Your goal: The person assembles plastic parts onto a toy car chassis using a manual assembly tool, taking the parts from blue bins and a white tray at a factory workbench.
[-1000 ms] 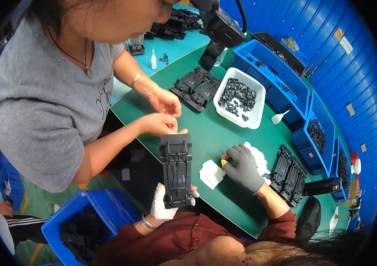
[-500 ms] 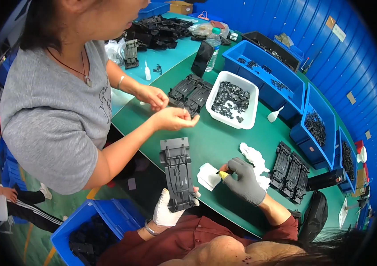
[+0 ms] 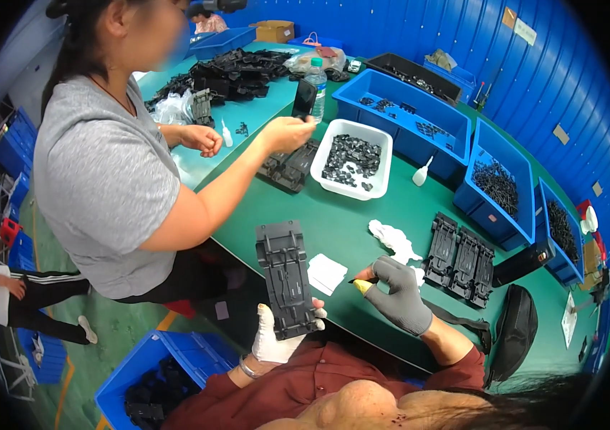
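Note:
My left hand (image 3: 274, 345), in a white glove, holds a black plastic toy car chassis (image 3: 285, 279) upright by its lower end. The chassis shows its ribbed, detailed side. Over the table's near edge, my right hand (image 3: 398, 295) wears a grey glove with a yellow fingertip. Its thumb and forefinger are pinched together around a tiny dark piece, too small to name. White paper sheets (image 3: 327, 274) lie between my hands, with a crumpled white cloth (image 3: 394, 240) beyond. Right of that cloth, several black chassis (image 3: 457, 259) lie side by side.
A co-worker (image 3: 108, 165) stands at the left, one hand at an upright phone (image 3: 303, 99). A white tub (image 3: 317, 166) of small black parts, a dropper bottle (image 3: 422, 172) and blue bins (image 3: 466, 208) line the table. A black pouch (image 3: 514, 333) lies at right; a blue crate (image 3: 122, 380) stands below left.
The co-worker's hand has gone from the chassis on the table to the phone, and their body has turned away. My view has shifted a little; both my hands keep nearly the same pose.

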Available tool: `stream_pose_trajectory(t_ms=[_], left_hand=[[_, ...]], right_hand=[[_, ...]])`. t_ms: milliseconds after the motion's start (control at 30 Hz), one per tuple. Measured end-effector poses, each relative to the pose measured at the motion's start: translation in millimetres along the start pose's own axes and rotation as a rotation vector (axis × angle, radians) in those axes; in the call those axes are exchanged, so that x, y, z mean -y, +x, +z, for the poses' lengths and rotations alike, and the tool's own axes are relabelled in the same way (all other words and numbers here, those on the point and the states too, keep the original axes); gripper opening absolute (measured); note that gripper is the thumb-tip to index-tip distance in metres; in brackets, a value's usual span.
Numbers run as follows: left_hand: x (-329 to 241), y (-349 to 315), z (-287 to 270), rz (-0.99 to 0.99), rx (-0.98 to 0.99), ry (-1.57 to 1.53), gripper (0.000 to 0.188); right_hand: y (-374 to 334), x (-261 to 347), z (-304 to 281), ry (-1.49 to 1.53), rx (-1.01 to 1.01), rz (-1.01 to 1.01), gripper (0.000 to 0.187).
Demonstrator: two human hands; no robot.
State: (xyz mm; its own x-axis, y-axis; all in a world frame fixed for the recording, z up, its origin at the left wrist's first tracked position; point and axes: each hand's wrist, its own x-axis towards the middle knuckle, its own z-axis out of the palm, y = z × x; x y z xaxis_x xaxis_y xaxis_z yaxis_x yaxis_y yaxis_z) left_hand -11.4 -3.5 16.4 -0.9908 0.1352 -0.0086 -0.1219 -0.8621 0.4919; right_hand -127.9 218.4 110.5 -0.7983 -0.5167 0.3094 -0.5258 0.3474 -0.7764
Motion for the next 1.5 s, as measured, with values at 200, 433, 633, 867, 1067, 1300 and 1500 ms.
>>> stream_pose_trajectory(t_ms=[200,433,633,867,1067,1300,1500], left_hand=[[6,-1,19,-0.107,0.041,-0.251,0.083],[13,23,44,-0.204,-0.015,-0.397,0.080],[28,49,62,-0.232,0.027,-0.291,0.075],[48,55,59,-0.236,0.043,-0.208,0.072],[58,58,53,-0.244,0.137,-0.282,0.071],[88,62,35,-0.042,-0.060,0.201,0.070],[57,52,73,-0.316,-0.163,-0.250,0.076]], right_hand=[[-26,2,-9,0.076,-0.058,0.058,0.009],[-43,-12,-13,0.218,-0.111,0.136,0.011],[-52,-1,-24,0.386,-0.111,0.296,0.012],[-67,25,-17,0.373,-0.158,0.262,0.008],[-67,32,-3,0.038,-0.308,-0.029,0.008],[-52,30,8,-0.460,-0.392,-0.345,0.029],[-56,32,18,-0.596,-0.382,-0.383,0.039]])
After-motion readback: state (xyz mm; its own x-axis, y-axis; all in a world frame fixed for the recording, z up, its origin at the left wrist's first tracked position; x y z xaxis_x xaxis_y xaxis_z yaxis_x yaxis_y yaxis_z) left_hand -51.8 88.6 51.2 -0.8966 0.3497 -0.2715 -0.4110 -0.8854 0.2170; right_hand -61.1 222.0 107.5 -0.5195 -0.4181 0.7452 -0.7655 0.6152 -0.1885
